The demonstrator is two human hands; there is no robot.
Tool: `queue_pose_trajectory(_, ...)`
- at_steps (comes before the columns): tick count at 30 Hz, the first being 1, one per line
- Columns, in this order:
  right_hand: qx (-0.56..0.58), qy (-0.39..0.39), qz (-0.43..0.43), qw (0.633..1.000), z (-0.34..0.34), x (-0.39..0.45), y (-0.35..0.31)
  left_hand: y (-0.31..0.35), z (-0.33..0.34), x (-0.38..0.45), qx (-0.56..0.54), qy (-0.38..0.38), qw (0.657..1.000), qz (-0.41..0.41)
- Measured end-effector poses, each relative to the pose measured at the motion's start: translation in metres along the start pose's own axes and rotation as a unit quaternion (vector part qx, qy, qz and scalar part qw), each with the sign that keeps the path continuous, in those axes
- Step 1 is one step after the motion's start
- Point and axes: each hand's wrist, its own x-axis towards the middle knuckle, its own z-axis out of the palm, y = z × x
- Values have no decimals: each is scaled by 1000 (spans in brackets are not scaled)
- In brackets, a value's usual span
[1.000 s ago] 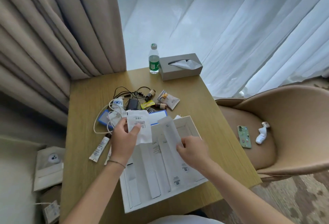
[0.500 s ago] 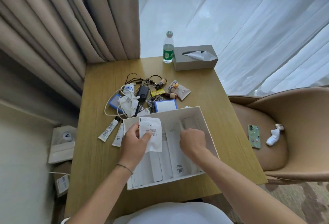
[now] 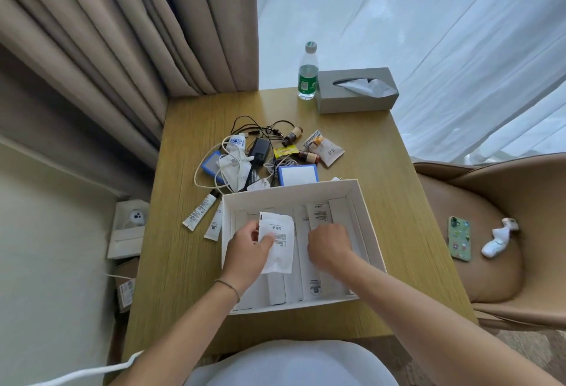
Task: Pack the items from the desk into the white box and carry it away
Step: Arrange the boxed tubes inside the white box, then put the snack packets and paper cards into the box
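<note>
White box (image 3: 364,201) holds both hands; left hand (image 3: 245,247) pinches a packet (image 3: 280,251).

A water bottle (image 3: 307,71) with a green label stands at 12 o'clock. A grey tissue box (image 3: 356,91) sits just beside it. At 3 o'clock, a tan chair (image 3: 505,232) holds a green phone (image 3: 459,242) and a small white thing (image 3: 497,241). Beige curtains (image 3: 122,33) hang at 10 o'clock.

Beige drapes (image 3: 122,33) and bright sheer curtains (image 3: 428,18) back a wooden desk (image 3: 183,263) beside a tan chair (image 3: 505,201).
</note>
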Motion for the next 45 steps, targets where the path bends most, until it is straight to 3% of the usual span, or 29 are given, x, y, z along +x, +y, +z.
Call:
queue_pose_trajectory(11,151,30,-6,988,2,2,16,-5,20,12,152,-86,984,-27)
queue_pose_trajectory(16,250,94,30,963,-7,-15,30,-10,33,11,172,-151,973,16)
queue_pose_trajectory(21,301,134,16,944,-5,-27,33,-20,49,7,287,-126,946,88)
queue_pose_trajectory(24,322,148,11,935,-4,-30,35,-21,54,11,460,-86,864,184)
queue_pose_trajectory(26,331,153,9,931,-6,-31,36,-18,57,14,557,-93,801,198)
queue_pose_trajectory(29,345,158,0,925,-15,-31,40,-13,63,16,612,-113,765,164)
queue_pose_trajectory(33,357,186,-7,915,-37,-27,59,3,60,14,577,-103,797,144)
queue_pose_trajectory(38,392,233,-10,890,-79,-4,85,44,46,7,385,5,907,174)
queue_pose_trajectory(45,441,254,1,861,-119,37,90,90,8,36,259,80,948,168)
